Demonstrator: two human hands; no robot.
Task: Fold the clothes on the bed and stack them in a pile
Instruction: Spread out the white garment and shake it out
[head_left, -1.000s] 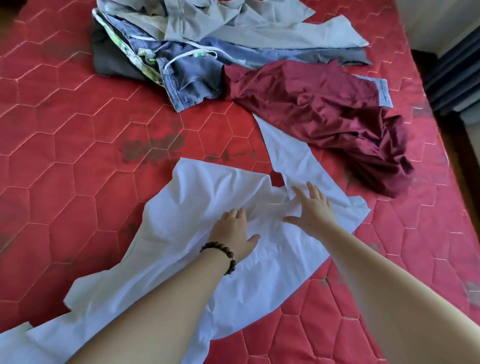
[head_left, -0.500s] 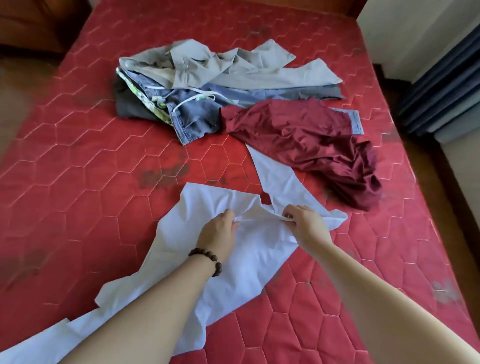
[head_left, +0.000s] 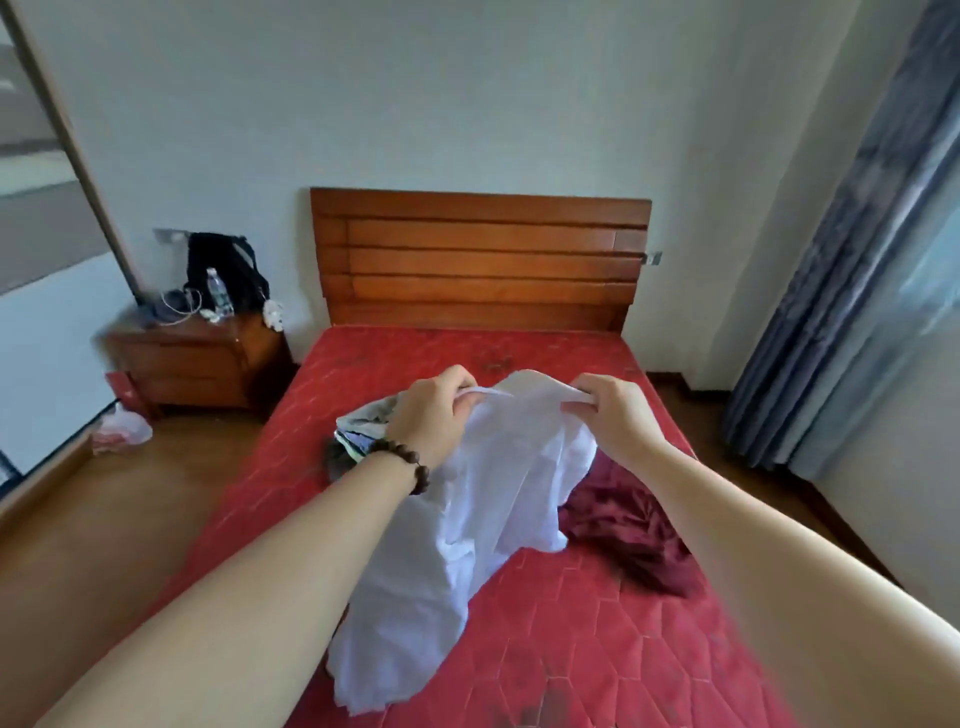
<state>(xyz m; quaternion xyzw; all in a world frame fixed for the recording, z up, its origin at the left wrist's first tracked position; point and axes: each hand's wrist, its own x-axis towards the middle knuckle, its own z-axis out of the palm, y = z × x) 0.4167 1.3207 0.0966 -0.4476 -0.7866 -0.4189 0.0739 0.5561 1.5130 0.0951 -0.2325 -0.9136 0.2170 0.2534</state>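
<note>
A white garment (head_left: 467, 530) hangs in the air above the red quilted mattress (head_left: 597, 649), its lower end trailing down onto the bed. My left hand (head_left: 434, 421), with a bead bracelet on the wrist, pinches its top edge on the left. My right hand (head_left: 615, 415) pinches the top edge on the right. A crumpled maroon garment (head_left: 628, 535) lies on the mattress to the right. The pile of grey and blue clothes (head_left: 363, 434) shows only as a sliver behind my left wrist; the white garment hides the remainder.
A wooden headboard (head_left: 480, 260) stands at the far end of the bed. A wooden nightstand (head_left: 197, 358) at the left carries a black bag, a water bottle and cables. A plastic bag (head_left: 122, 428) lies on the wooden floor. Grey-blue curtains (head_left: 852, 249) hang at the right.
Both hands went from pressing on the flat white garment to gripping its upper edge and lifting it off the mattress. The view has tilted up toward the headboard and wall.
</note>
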